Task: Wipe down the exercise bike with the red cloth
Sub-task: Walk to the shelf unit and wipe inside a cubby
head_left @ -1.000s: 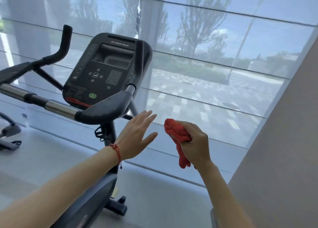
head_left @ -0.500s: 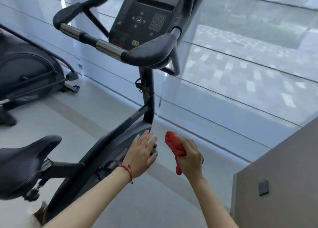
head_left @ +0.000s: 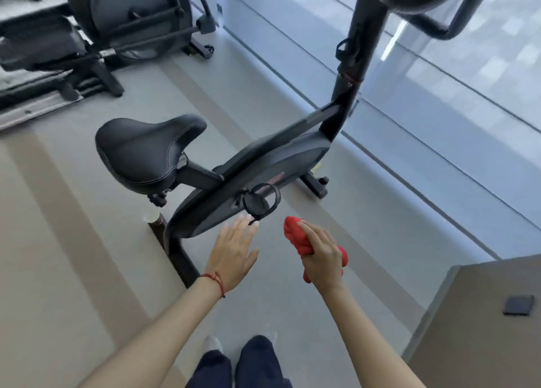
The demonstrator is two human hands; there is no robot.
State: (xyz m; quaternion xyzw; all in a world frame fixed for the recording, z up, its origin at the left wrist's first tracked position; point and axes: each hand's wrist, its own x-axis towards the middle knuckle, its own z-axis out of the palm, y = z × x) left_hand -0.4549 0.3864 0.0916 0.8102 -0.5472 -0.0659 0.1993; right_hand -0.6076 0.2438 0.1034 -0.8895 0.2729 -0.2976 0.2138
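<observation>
The black exercise bike (head_left: 257, 165) stands in front of me, its saddle (head_left: 146, 150) to the left and its post rising to the handlebars at the top right. My right hand (head_left: 320, 256) is shut on the bunched red cloth (head_left: 295, 237), held in the air to the right of the bike's body, near the pedal (head_left: 260, 203). My left hand (head_left: 234, 251) is open, fingers spread, just below the flywheel housing and not touching it. The console is out of view.
Another exercise machine (head_left: 96, 30) stands at the back left. A glass window wall (head_left: 439, 100) runs along the right behind the bike. A brown wall or panel (head_left: 483, 329) with a small dark plate is at the lower right. A paper cup (head_left: 151, 217) sits by the rear base.
My view has tilted down from the console to the saddle and flywheel housing. Both hands keep their pose, the left open, the right holding the cloth.
</observation>
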